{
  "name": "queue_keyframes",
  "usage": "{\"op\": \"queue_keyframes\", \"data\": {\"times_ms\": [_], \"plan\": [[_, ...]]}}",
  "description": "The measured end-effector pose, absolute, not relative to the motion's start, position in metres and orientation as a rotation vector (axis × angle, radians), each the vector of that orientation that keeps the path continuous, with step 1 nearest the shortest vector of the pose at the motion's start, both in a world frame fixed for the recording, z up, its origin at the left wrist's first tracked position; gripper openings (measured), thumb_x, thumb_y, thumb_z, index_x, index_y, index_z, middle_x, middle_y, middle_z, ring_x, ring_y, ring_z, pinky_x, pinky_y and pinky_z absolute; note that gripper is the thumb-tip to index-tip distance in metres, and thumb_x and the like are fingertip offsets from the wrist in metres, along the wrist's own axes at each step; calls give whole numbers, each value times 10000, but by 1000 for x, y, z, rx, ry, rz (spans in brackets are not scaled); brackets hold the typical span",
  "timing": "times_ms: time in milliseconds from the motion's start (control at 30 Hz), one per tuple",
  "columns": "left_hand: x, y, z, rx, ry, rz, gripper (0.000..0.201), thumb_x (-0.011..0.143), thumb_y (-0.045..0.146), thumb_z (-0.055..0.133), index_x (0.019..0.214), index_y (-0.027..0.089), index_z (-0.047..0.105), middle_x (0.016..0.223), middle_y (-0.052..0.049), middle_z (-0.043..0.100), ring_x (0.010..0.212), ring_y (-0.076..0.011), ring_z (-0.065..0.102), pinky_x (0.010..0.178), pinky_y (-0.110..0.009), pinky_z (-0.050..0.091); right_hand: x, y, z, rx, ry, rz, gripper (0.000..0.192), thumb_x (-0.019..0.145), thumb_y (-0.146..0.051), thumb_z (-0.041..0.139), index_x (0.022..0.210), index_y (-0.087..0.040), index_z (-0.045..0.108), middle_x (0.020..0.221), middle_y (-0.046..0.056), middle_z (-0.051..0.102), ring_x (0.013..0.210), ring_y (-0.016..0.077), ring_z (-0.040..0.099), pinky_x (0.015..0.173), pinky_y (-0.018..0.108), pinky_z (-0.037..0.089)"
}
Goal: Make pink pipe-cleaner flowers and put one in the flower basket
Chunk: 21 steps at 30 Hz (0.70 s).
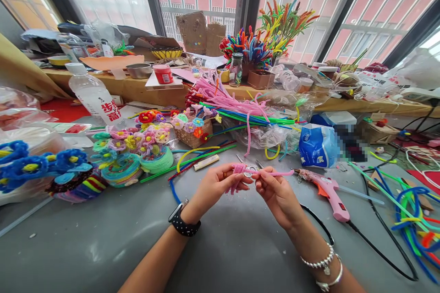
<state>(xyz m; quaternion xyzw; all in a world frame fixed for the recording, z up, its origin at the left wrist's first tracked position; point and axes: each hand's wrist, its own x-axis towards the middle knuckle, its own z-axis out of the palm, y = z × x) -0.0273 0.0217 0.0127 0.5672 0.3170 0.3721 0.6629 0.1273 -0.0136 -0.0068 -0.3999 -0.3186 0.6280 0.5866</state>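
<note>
Above the grey table, my left hand [220, 181] is closed around a coiled, folded bundle of pink pipe cleaner [237, 177]. My right hand [277, 192] pinches the same fuzzy strand, and its loose end [283, 173] sticks out to the right past the fingers. Silvery metal loops [250, 173] show between the two hands; I cannot tell whether they are held or lie on the table behind. A pink glue gun [328, 192] lies to the right of my right hand. Beyond my left hand lies a short pale stick [206, 162].
Pipe-cleaner flower baskets [120, 169] and blue flowers [44, 165] stand at left, near a water bottle [94, 96]. Pink pipe cleaners [230, 94] are heaped behind. A blue tissue pack [318, 145], tangled pipe cleaners [412, 215] and the glue gun's black cord [381, 249] lie at right.
</note>
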Motion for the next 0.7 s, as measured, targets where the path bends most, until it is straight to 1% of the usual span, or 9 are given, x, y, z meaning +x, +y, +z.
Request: {"op": "queue_keyframes", "data": {"times_ms": [133,233,300,367,433,467,533,600,700], "plan": [[-28,22,14,1293,741,849,257,723,336,570,858,120,601,787,-86,680,665,-181,639,564,-250,461,129,-13,-5,-968,-701,1529,156,673,-332,635,728,-202,571,742,-14,648,567,75,544,557,201,446],[-29,23,14,1268,785,880,270,708,349,581,847,118,585,771,-89,678,639,-181,637,563,-258,461,140,-12,-1,-1094,-812,1464,315,691,-370,606,951,-196,565,949,50,630,708,125,588,644,258,472],[-29,24,13,1249,824,906,271,704,357,583,833,119,573,776,-94,677,627,-179,635,557,-258,458,150,-10,1,-1232,-931,1175,455,697,-394,589,1103,-214,489,1112,83,554,859,183,575,718,329,469],[-29,24,12,1245,840,904,266,711,356,575,831,119,565,778,-95,675,623,-174,632,548,-251,454,157,-10,1,-1372,-1108,692,528,682,-382,607,1167,-246,447,1228,86,461,1050,240,477,839,412,408],[-29,25,11,1260,821,870,259,720,350,569,831,117,562,776,-93,671,624,-167,630,544,-243,452,155,-10,1,-1413,-1382,290,479,678,-344,621,1133,-263,498,1257,67,436,1176,264,346,951,465,286],[-29,26,10,1271,804,846,255,722,347,567,827,115,560,772,-91,668,625,-164,629,547,-241,452,152,-10,0,-1394,-1545,186,418,693,-322,611,1100,-266,531,1241,57,457,1197,262,319,986,477,225],[-29,26,8,1294,775,803,252,723,348,567,814,113,555,753,-80,660,623,-157,626,544,-233,452,143,-11,-2,-1318,-1829,167,310,749,-269,554,1059,-266,562,1161,46,536,1163,245,377,1008,485,172],[-29,26,8,1314,764,775,261,725,358,561,815,114,550,725,-66,648,610,-149,621,513,-216,440,133,-11,-4,-1283,-1959,266,282,800,-224,475,1071,-248,550,1089,47,586,1071,220,477,981,458,251],[-30,26,8,1339,759,761,285,724,380,554,819,112,544,682,-50,631,573,-134,607,465,-192,414,126,-10,-8,-1315,-1952,420,264,834,-228,419,1068,-210,540,1006,56,624,908,190,573,794,344,440]]}}
